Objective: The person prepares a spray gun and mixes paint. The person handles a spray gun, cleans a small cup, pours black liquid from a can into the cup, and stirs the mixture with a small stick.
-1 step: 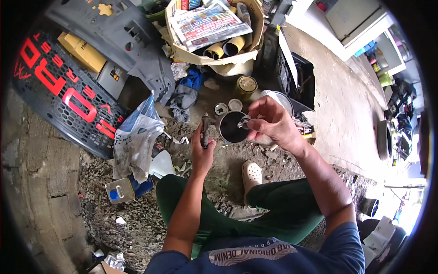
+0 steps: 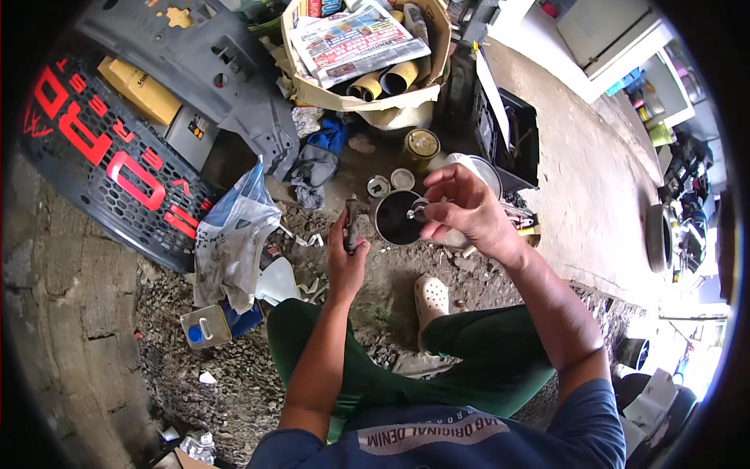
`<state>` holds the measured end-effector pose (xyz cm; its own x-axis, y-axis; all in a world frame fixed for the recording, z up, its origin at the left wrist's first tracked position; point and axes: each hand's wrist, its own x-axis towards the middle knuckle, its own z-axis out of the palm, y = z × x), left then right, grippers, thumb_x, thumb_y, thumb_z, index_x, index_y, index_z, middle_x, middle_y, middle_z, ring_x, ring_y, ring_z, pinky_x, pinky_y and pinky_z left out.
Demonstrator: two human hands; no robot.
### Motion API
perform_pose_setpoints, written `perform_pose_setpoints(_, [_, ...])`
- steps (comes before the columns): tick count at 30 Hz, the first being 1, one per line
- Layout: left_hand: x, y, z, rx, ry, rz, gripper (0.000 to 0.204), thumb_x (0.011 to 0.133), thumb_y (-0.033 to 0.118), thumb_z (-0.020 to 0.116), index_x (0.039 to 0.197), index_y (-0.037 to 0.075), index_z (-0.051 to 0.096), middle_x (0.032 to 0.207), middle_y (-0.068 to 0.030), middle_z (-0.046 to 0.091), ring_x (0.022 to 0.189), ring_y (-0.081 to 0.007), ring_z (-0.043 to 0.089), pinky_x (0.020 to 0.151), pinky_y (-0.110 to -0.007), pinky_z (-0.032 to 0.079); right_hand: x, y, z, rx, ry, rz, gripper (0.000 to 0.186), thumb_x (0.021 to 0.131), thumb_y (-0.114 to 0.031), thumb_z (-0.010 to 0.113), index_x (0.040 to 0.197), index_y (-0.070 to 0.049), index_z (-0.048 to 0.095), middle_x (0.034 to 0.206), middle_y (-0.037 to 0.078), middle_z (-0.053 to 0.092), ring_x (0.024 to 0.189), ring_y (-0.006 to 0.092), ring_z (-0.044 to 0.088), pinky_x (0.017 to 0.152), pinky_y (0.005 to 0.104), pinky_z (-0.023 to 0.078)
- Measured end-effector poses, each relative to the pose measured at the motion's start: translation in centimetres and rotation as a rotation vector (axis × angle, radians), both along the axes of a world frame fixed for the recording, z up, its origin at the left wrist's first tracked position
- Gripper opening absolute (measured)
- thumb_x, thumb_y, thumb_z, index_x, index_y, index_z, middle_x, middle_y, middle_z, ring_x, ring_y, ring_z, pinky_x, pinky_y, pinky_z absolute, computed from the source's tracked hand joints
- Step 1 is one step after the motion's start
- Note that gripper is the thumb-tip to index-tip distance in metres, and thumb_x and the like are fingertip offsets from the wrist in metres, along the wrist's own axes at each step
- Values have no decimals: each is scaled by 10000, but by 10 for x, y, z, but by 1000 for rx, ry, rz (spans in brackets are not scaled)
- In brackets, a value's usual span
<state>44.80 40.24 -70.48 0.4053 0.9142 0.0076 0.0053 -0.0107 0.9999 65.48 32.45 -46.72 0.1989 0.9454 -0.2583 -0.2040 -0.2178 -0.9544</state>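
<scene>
a person's bare left hand (image 2: 348,264) is closed around a narrow, dark grey metal tool (image 2: 352,223), which sticks out past the fingers, away from the body; the bare right hand (image 2: 478,220) has its thumb and fingertips together on a small, shiny, silvery metal piece (image 2: 416,211); this piece shows against the right part of the mouth of a round, open metal cup (image 2: 393,225) with a dark inside, which sits between the two grips; whether the piece touches the cup, and whether the tool is joined to it, cannot be told from this angle; just beyond the cup, ahead of both grips, lie two small, round, pale lids (image 2: 402,180); farther ahead stands a yellowish, round metal tin (image 2: 423,144), and beyond that a wide, tan cardboard box (image 2: 375,103) bearing a folded, printed newspaper (image 2: 361,43); ahead and to the right of the right hand's pinch is a black, open plastic crate (image 2: 526,148); ahead and to the left of the left grip lies crumpled blue and grey cloth (image 2: 317,162); farther left is a white and blue plastic bag (image 2: 230,254); nearer the body than both grips, a cream clog with round holes (image 2: 431,298) rests on the rough ground.
</scene>
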Motion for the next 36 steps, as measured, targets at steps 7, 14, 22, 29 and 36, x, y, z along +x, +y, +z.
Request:
perform_pose_setpoints(7, [-18, 10, 22, -335, -248, -65, 574, 907, 61, 660, 1457, 67, 495, 1185, -46, 607, 945, -140, 601, 887, -316, 504, 19, -6, -18, 43, 475, 14, 351, 1039, -133, 602, 1365, -20, 539, 1052, 69, 651, 931, 252, 747, 874, 415, 634])
perform_pose_setpoints(14, [-66, 25, 26, -589, -570, -130, 802, 853, -57, 652, 1570, 156, 363, 1414, -42, 522, 1206, -229, 580, 1086, -464, 445, 27, 10, -66, -32, 467, 45, 359, 952, -38, 704, 1277, -53, 555, 948, 17, 638, 816, 122, 642, 713, 293, 535])
perform_pose_setpoints(22, [-68, 23, 7, -213, -322, 48, 744, 1030, 200, 646, 1646, 103, 241, 1364, -100, 587, 1033, -214, 704, 1000, -383, 506, 4, 46, -130, -250, 394, 131, 232, 1011, -128, 636, 1218, -41, 576, 930, 21, 631, 792, 141, 653, 724, 306, 551])
perform_pose_setpoints(29, [-62, 20, 16, -279, -255, 156, 275, 983, 252, 725, 1099, 20, 633, 805, -8, 641, 660, -106, 595, 559, -283, 477, -8, 48, -115, -308, 352, 188, 321, 1098, -332, 551, 1241, -45, 531, 1116, 152, 721, 860, 151, 706, 758, 268, 568])
perform_pose_setpoints(36, [-78, 27, 44, -675, -455, 130, 357, 980, 281, 735, 1242, 50, 660, 951, -98, 717, 670, -89, 571, 499, -287, 551, 6, 42, -136, -179, 226, 222, 349, 1044, -203, 656, 1323, -14, 564, 1204, 132, 685, 975, 161, 686, 841, 299, 583])
